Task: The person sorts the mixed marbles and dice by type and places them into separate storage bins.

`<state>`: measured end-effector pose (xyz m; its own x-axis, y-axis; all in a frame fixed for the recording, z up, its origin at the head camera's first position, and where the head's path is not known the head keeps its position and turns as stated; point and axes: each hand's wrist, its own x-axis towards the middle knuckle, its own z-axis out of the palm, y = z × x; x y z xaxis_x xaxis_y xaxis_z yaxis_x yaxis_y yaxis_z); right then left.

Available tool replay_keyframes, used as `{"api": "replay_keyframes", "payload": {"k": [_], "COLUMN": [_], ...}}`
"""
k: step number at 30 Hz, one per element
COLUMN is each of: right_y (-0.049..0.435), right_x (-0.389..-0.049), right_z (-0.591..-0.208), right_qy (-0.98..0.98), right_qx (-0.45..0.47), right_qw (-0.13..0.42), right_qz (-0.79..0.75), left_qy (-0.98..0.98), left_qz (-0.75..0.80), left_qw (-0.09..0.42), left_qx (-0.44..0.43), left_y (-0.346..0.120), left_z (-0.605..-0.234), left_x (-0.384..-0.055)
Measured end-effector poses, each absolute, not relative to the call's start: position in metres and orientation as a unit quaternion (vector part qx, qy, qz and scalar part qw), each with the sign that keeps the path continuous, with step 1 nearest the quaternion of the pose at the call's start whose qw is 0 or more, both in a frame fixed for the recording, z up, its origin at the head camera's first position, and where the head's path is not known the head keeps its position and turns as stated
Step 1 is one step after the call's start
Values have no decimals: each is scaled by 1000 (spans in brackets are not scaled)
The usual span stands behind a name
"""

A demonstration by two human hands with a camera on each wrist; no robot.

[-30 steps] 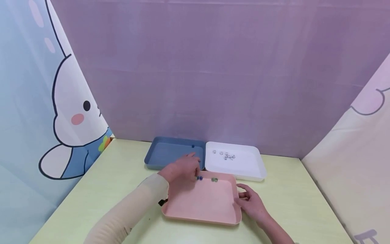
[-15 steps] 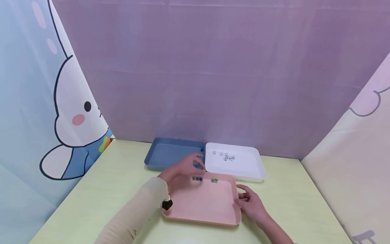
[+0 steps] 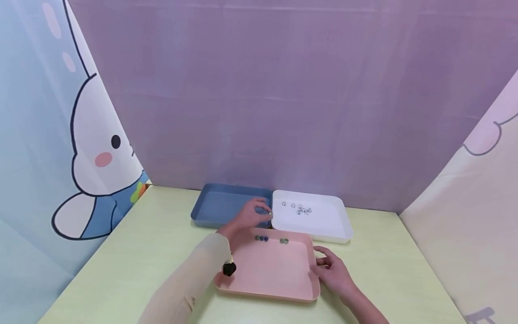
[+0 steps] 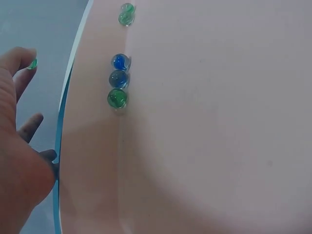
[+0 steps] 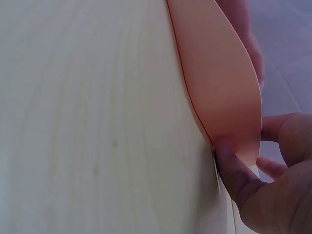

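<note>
My left hand [image 3: 252, 213] is over the right part of the blue tray [image 3: 218, 223]. Its fingertips pinch a green glass marble [image 4: 33, 64], clear of the tray rims in the left wrist view. In the pink tray [image 3: 271, 274], along the far wall, a green marble [image 4: 117, 98] and two blue marbles [image 4: 118, 78] form a short row. Two pale green marbles [image 4: 126, 14] sit together farther along. My right hand [image 3: 335, 273] grips the pink tray's right wall, with a finger [image 5: 231, 163] against its outer face.
A white tray [image 3: 323, 225] stands right of the blue one, holding several white dice-like pieces [image 3: 303, 210] with dark marks. Both trays stand against a purple cloth [image 3: 251, 112] at the back. All rest on a pale yellow table [image 3: 384, 261]; printed cloths hang at both sides.
My left hand has risen from the pink tray's far edge to above the blue tray with a green marble. A dark blue marble rolled right in the blue tray and is now hidden.
</note>
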<state>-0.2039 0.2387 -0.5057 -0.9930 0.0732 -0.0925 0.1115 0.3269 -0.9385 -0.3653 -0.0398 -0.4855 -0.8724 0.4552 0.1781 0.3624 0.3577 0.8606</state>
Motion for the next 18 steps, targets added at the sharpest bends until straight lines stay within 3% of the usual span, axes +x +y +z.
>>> {"api": "replay_keyframes", "payload": {"k": [18], "right_y": [239], "right_x": [-204], "right_z": [-507], "right_qy": [808], "right_qx": [54], "right_qw": [21], "right_qz": [-587], "left_qy": [827], "left_qz": [526], "left_qw": [33], "left_qx": [197], "left_y": [-30], "left_z": [-483], "left_x": [-374]}}
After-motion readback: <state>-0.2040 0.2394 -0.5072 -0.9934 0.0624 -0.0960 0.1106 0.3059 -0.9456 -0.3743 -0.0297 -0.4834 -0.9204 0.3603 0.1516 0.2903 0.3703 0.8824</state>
